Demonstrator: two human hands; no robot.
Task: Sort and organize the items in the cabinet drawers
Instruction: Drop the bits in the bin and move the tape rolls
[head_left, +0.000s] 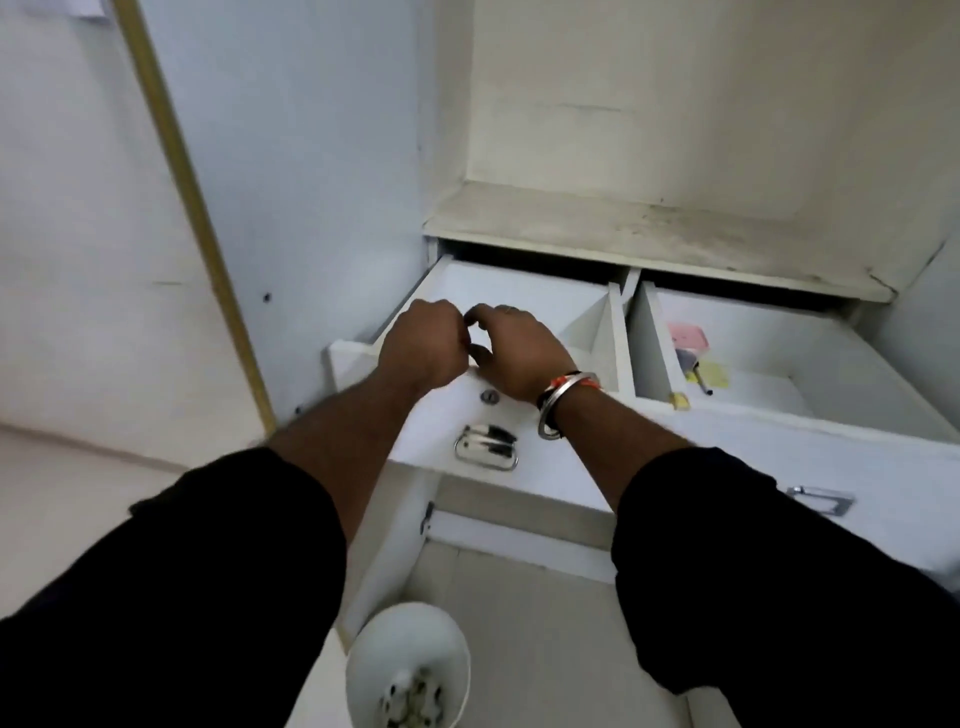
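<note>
Left hand (423, 340) curled into a loose fist, right hand (511, 353) with fingers bent; both hang over the open white left-hand cabinet drawer (519, 296), and we cannot tell whether either pinches anything. Small paper items (691, 345) lie well apart in the right-hand white drawer (831, 364); we judge them light, flimsy, best pinched at an edge.

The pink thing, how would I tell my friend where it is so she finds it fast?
Look at the white cabinet with two open drawers. Go to the right drawer, the one no hand is over, and look along its left wall. The pink thing lies farthest back there, flat like paper, behind a yellow note and a dark pen; nothing else there is pink.
</note>
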